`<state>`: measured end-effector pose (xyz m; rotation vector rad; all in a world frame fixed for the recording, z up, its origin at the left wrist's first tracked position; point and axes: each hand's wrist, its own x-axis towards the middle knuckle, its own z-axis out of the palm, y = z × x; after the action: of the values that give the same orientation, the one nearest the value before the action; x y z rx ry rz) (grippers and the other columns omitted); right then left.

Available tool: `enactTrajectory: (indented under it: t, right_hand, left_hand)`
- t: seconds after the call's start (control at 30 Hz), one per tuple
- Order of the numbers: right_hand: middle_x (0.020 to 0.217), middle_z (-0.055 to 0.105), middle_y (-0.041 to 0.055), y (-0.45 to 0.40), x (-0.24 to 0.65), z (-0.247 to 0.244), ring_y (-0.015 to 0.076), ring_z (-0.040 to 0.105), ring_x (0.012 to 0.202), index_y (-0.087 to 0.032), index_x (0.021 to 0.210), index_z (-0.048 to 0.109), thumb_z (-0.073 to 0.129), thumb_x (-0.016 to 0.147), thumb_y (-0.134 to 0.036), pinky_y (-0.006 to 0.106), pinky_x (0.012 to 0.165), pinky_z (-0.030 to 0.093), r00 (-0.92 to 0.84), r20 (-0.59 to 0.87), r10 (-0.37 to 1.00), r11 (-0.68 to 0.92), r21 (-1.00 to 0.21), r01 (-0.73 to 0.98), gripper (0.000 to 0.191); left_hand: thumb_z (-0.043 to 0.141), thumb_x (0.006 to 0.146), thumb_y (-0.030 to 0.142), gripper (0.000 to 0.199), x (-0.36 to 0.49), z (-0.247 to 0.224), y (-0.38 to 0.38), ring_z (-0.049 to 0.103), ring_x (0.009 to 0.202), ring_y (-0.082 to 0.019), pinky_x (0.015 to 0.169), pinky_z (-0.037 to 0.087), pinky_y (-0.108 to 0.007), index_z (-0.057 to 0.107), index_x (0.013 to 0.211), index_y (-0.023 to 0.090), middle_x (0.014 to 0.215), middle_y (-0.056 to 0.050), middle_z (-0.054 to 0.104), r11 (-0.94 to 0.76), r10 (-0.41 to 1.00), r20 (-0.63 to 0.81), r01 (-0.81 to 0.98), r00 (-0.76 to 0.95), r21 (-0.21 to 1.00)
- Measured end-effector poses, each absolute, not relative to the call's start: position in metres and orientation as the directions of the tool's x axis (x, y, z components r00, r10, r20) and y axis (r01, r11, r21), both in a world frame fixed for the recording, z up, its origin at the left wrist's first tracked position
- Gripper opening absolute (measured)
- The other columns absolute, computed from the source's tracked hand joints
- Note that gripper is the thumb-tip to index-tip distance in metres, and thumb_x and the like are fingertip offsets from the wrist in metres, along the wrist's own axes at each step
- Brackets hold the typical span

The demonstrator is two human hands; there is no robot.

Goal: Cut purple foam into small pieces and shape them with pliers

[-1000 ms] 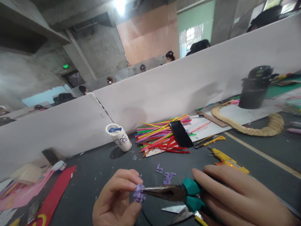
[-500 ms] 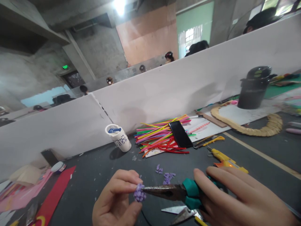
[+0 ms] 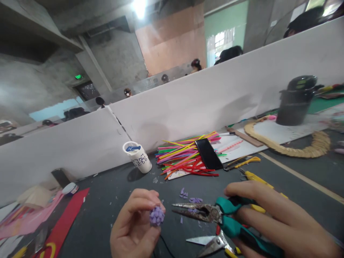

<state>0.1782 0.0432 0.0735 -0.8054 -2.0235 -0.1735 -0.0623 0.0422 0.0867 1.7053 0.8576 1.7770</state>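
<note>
Between the thumb and fingers of my left hand (image 3: 134, 222) is a small round purple cluster (image 3: 156, 216) made of many little pieces. My right hand (image 3: 279, 215) grips the green handles of long-nose pliers (image 3: 212, 212). The plier jaws are slightly parted, point left toward the cluster and stand apart from it, with nothing visible between them. Small purple pieces (image 3: 195, 200) lie on the dark table behind and under the jaws. A pair of scissors (image 3: 215, 243) with its blades apart lies below the pliers, partly covered by my right hand.
Behind the hands are a white cup (image 3: 141, 159), a pile of coloured sticks (image 3: 177, 154) and a black phone (image 3: 209, 154). A yellow glue gun (image 3: 256, 178) lies near my right hand. Red sheet (image 3: 64, 222) lies at left; a white partition (image 3: 174, 107) runs across the back.
The plier jaws have pulled away from the purple cluster to the right and parted. My left hand still holds the cluster, now turned a little.
</note>
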Motion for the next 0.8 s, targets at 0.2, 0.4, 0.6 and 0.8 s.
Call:
enactTrajectory:
  t: [0.2, 0.4, 0.6, 0.8]
  right_hand:
    - [0.093, 0.064, 0.005, 0.043, 0.172, 0.077, 0.0204, 0.062, 0.081, -0.024, 0.077, 0.057, 0.049, 0.07, -0.013, 0.029, 0.067, 0.052, -0.36, 0.804, 0.474, 0.807, -0.232, 0.544, 0.015]
    - [0.089, 0.065, 0.0044, 0.044, 0.167, 0.075, 0.0192, 0.062, 0.077, -0.023, 0.077, 0.059, 0.049, 0.069, -0.013, 0.028, 0.062, 0.05, -0.338, 0.811, 0.477, 0.816, -0.267, 0.513, 0.016]
    - [0.089, 0.067, 0.0041, 0.043, 0.165, 0.074, 0.0186, 0.062, 0.075, -0.023, 0.077, 0.06, 0.05, 0.07, -0.013, 0.027, 0.064, 0.051, -0.3, 0.834, 0.463, 0.816, -0.269, 0.512, 0.016]
    - [0.085, 0.068, 0.0042, 0.045, 0.163, 0.076, 0.0176, 0.063, 0.072, -0.023, 0.074, 0.06, 0.049, 0.072, -0.014, 0.025, 0.06, 0.051, -0.305, 0.841, 0.446, 0.827, -0.258, 0.5, 0.014]
  left_hand:
    - [0.067, 0.068, 0.012, 0.02, -0.059, 0.089, 0.044, 0.061, 0.072, -0.018, 0.083, 0.048, -0.037, 0.07, 0.085, 0.022, 0.075, -0.004, 0.068, -0.715, 0.695, 0.718, 0.074, -0.036, 0.695]
    - [0.068, 0.066, 0.011, 0.025, -0.056, 0.089, 0.044, 0.062, 0.069, -0.017, 0.081, 0.048, -0.035, 0.066, 0.089, 0.021, 0.073, -0.002, 0.067, -0.708, 0.703, 0.71, 0.057, -0.047, 0.704]
    - [0.067, 0.065, 0.007, 0.024, -0.054, 0.089, 0.042, 0.061, 0.072, -0.017, 0.078, 0.05, -0.033, 0.067, 0.085, 0.02, 0.074, -0.003, 0.067, -0.727, 0.68, 0.731, 0.077, -0.056, 0.683]
    - [0.067, 0.065, 0.007, 0.023, -0.054, 0.09, 0.042, 0.061, 0.072, -0.017, 0.078, 0.051, -0.033, 0.067, 0.086, 0.019, 0.074, -0.003, 0.067, -0.743, 0.662, 0.748, 0.09, -0.046, 0.663]
